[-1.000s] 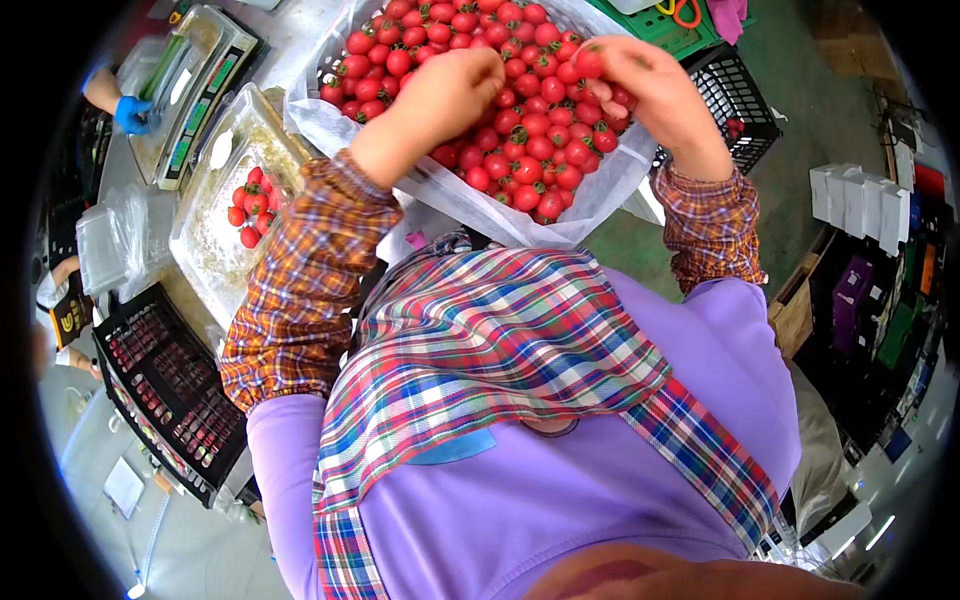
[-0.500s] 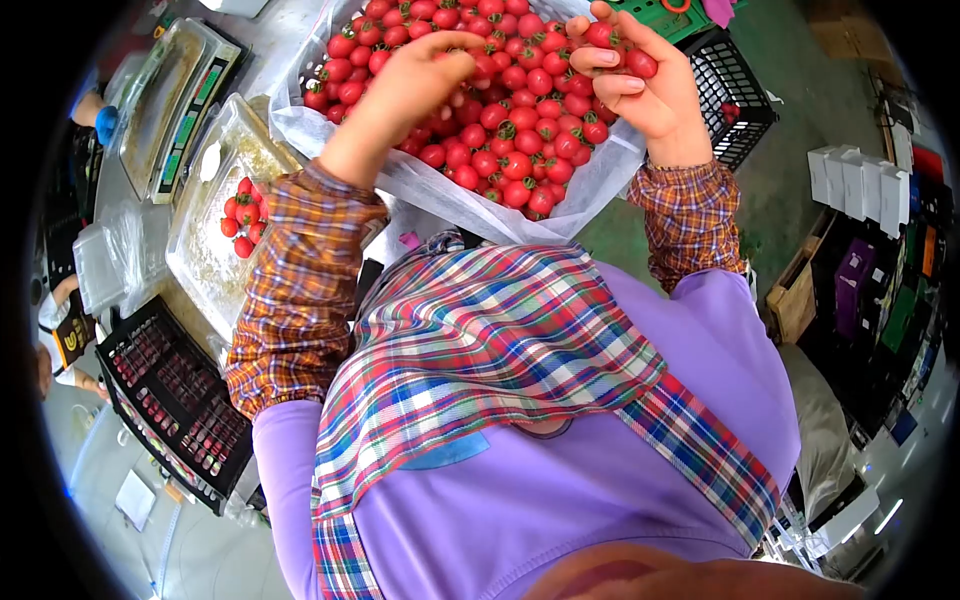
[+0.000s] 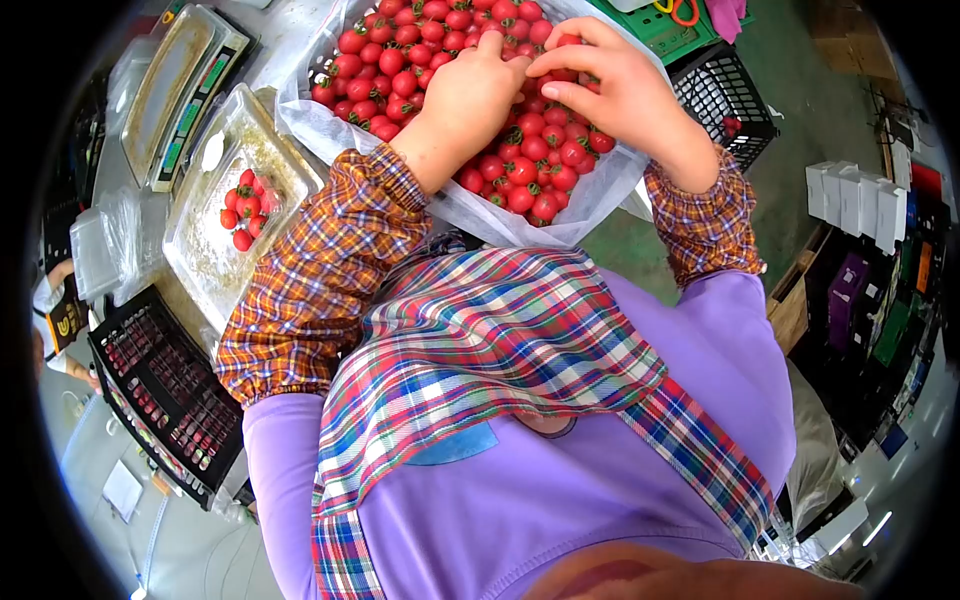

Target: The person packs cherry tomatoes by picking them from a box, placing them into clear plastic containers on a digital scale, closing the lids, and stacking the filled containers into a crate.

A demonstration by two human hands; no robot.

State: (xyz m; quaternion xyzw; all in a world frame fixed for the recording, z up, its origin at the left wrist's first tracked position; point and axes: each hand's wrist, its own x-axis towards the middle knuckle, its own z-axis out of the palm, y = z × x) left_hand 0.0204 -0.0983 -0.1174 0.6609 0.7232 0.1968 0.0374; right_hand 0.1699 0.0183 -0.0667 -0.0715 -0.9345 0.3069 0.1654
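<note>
A crate lined with white sheeting (image 3: 575, 225) holds a heap of red cherry tomatoes (image 3: 525, 170) with green calyxes. Over the middle of the heap, my left hand (image 3: 468, 105) is closed with its fingers bent down; whatever they pinch is hidden. Close beside it on the right, my right hand (image 3: 630, 100) curls its fingers round cherry tomatoes, red showing between them. The fingertips of both hands nearly meet. Left of the crate, a small group of cherry tomatoes (image 3: 248, 207) lies on the clear-covered tray of a scale (image 3: 195, 235).
A second scale (image 3: 175, 85) stands further up on the metal table. Clear plastic containers (image 3: 105, 245) are stacked at the left, above a black crate of packed punnets (image 3: 175, 400). At upper right are a black basket (image 3: 725, 95), a green crate (image 3: 665, 30) and orange-handled scissors (image 3: 686, 10).
My left hand has moved right across the heap. My right hand has come left and turned down from palm-up, where tomatoes showed in its fingers, so both hands are now together.
</note>
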